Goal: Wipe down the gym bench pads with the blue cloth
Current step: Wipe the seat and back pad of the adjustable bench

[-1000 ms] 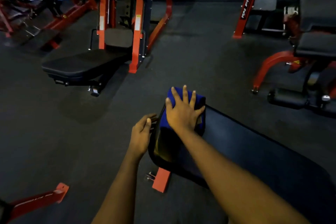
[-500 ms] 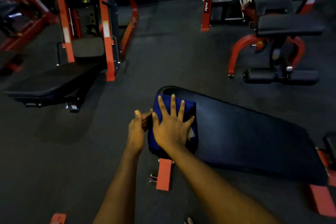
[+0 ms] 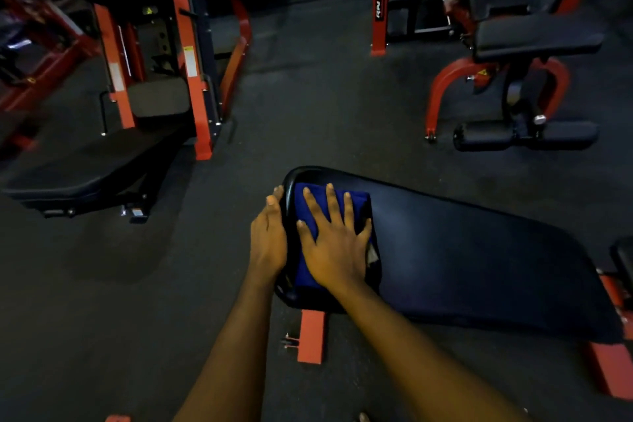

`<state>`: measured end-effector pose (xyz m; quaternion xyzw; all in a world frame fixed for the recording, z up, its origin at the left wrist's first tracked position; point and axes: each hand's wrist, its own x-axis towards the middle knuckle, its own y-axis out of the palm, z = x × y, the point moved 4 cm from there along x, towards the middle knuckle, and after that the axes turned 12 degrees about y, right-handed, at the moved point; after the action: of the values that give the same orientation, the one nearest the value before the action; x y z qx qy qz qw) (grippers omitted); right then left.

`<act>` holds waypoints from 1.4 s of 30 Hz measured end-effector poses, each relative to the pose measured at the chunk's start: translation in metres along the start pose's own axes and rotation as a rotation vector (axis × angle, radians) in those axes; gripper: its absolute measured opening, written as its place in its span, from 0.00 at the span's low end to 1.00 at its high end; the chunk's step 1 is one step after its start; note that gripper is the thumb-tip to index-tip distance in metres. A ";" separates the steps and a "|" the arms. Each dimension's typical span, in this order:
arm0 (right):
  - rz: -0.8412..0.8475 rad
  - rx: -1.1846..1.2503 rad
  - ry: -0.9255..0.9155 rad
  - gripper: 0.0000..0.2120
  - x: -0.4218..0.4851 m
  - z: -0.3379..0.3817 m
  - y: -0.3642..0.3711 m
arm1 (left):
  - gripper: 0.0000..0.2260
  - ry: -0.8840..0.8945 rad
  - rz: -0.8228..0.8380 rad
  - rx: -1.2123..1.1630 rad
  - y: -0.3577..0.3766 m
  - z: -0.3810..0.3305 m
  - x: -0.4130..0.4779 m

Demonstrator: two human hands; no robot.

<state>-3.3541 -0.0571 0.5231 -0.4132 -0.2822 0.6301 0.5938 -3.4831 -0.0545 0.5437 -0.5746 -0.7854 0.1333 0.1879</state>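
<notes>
A long black bench pad [image 3: 462,250] stretches from the centre toward the right edge. A folded blue cloth [image 3: 308,199] lies on the pad's left end. My right hand [image 3: 334,243] presses flat on the cloth with its fingers spread and straight. My left hand [image 3: 269,236] rests against the left end edge of the pad, fingers extended along it, beside the cloth.
An orange frame foot [image 3: 311,336] sticks out under the pad. Another black bench [image 3: 85,171] with an orange rack [image 3: 191,72] stands at the left. A red-framed machine with black pads [image 3: 527,41] stands at the upper right. Dark rubber floor [image 3: 325,106] lies between them.
My left hand has come up against the end edge of the pad. My right hand and the cloth have slid back from the pad's tip along its left end. The view has shifted.
</notes>
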 end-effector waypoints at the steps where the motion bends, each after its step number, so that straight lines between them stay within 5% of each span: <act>1: 0.014 0.014 0.008 0.28 0.018 0.002 -0.001 | 0.22 0.003 0.000 0.030 0.004 -0.001 0.001; 8: 0.019 0.040 0.083 0.26 0.088 -0.035 -0.013 | 0.22 0.027 0.006 0.028 0.003 0.000 -0.006; 16: 0.081 0.153 0.491 0.25 0.091 -0.125 -0.019 | 0.22 0.023 -0.009 -0.010 0.002 0.002 -0.008; 23: 0.004 0.072 0.101 0.24 0.024 0.003 -0.003 | 0.26 0.067 -0.005 0.112 0.000 0.000 -0.007; 27: -0.003 0.045 -0.061 0.29 -0.014 -0.013 0.000 | 0.22 0.094 0.015 0.174 0.000 -0.003 -0.010; 36: -0.038 0.179 0.501 0.25 0.009 -0.214 -0.011 | 0.22 0.189 0.046 0.309 0.005 -0.011 -0.017; 39: -0.056 0.197 0.609 0.25 -0.002 -0.182 -0.009 | 0.22 0.179 0.060 0.327 0.006 -0.013 -0.017; 42: -0.071 0.115 0.310 0.27 -0.027 -0.087 -0.002 | 0.22 0.193 0.062 0.331 0.006 -0.013 -0.017</act>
<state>-3.2793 -0.0949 0.4864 -0.4603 -0.1651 0.5525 0.6750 -3.4672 -0.0692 0.5499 -0.5699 -0.7130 0.2107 0.3498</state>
